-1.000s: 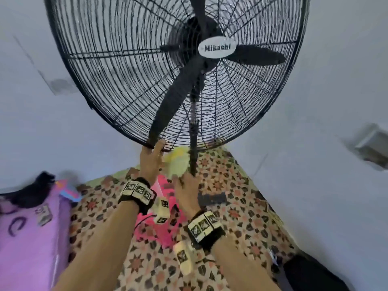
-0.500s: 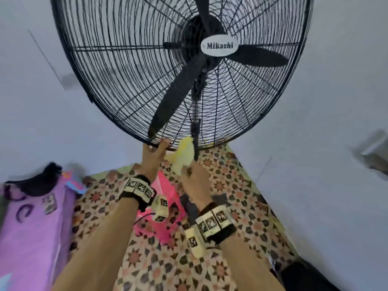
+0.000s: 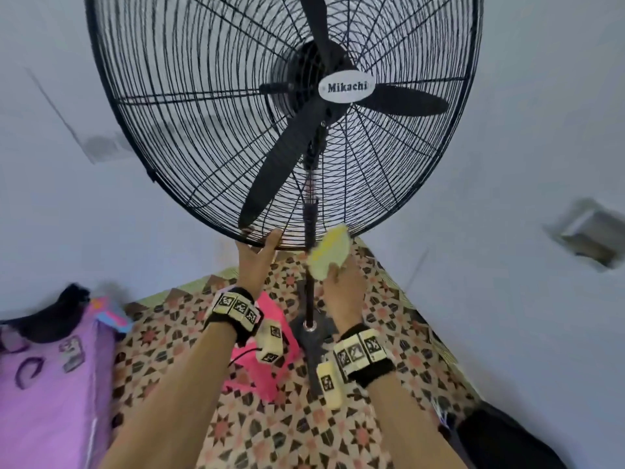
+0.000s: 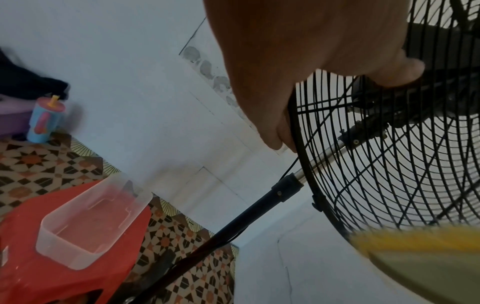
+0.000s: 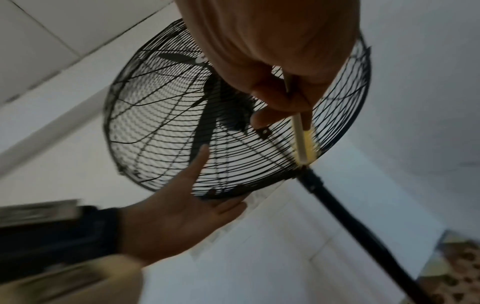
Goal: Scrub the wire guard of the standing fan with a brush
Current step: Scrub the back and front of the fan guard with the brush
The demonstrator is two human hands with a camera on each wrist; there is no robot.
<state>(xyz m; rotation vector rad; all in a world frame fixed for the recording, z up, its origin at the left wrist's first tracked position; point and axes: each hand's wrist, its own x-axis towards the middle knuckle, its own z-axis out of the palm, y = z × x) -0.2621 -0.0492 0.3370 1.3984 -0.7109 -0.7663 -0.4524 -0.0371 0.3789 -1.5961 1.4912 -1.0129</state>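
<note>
The fan's black wire guard fills the upper head view. My left hand holds its bottom rim, thumb on the front wires and fingers under the rim; the same grip shows in the left wrist view and the right wrist view. My right hand grips a yellow brush by its pale handle. The bristles press on the guard's lower edge, just right of the pole. The brush is blurred in the left wrist view.
A red stool carrying a clear plastic tub stands left of the fan's base on the patterned floor. A purple item and a blue cup lie at the left. A dark object sits lower right.
My right hand has carried the brush from left of the pole to its right and up onto the guard's bottom edge. The left hand keeps its hold on the rim.
</note>
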